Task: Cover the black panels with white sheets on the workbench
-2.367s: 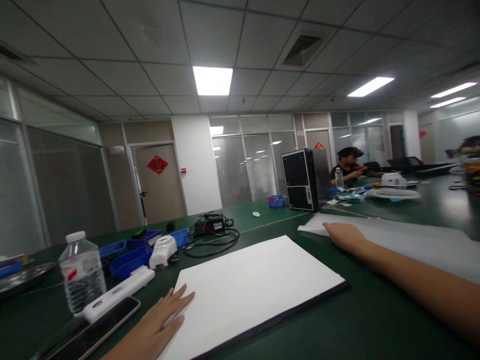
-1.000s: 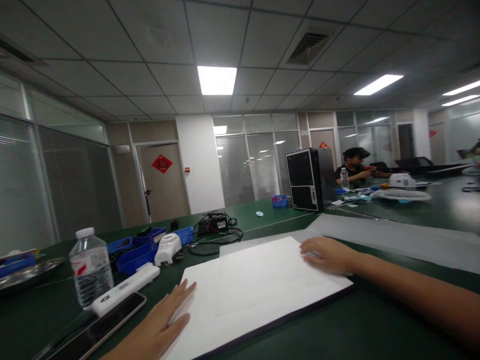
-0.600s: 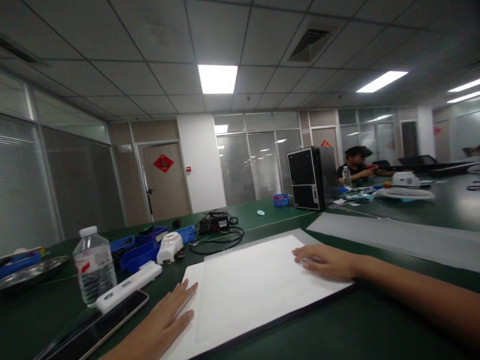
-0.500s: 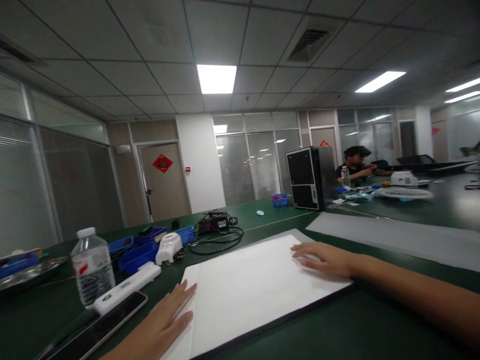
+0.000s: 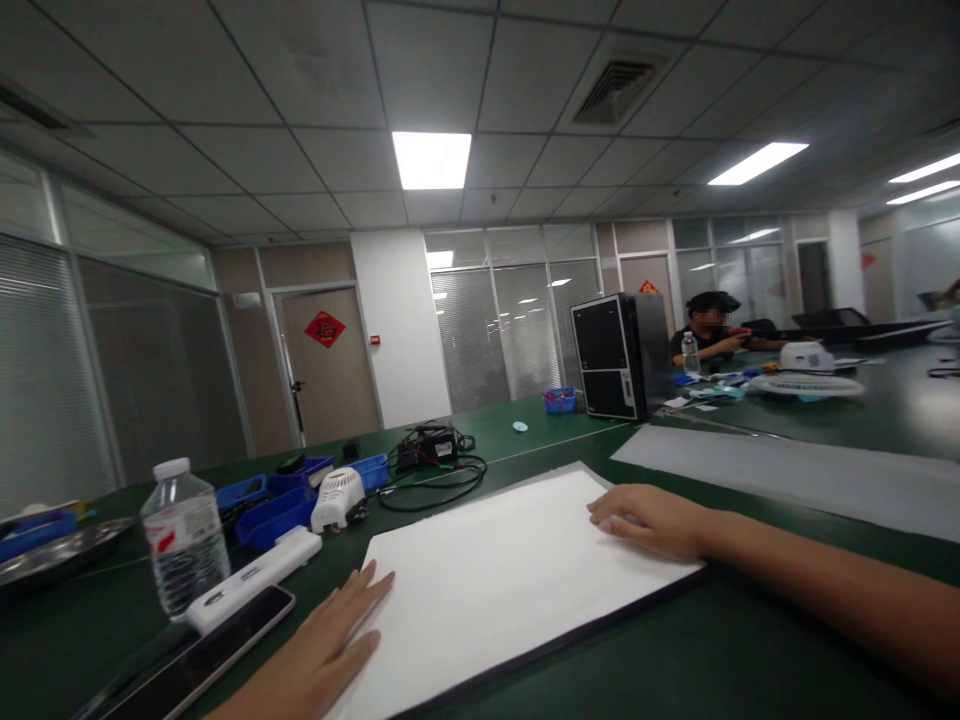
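Observation:
A white sheet (image 5: 495, 570) lies over a flat dark-edged board (image 5: 570, 640) on the green table (image 5: 750, 650). My left hand (image 5: 322, 645) rests flat at the sheet's near left edge, fingers stretched out. Over at the sheet's far right corner, my right hand (image 5: 649, 518) lies palm down, fingers loosely extended and pressing the sheet. Neither hand holds anything.
Left of the board are a phone (image 5: 195, 665), a white bar-shaped device (image 5: 255, 580), a water bottle (image 5: 184, 535), blue bins (image 5: 274, 505) and black cables (image 5: 435, 470). A grey sheet (image 5: 787, 470) lies to the right. A black computer case (image 5: 611, 358) and a seated person (image 5: 705, 330) are beyond.
My right hand pulled a thin white sheet from the grey stack at the right leftwards onto the board, and it now covers the board. My left hand stayed at the left edge.

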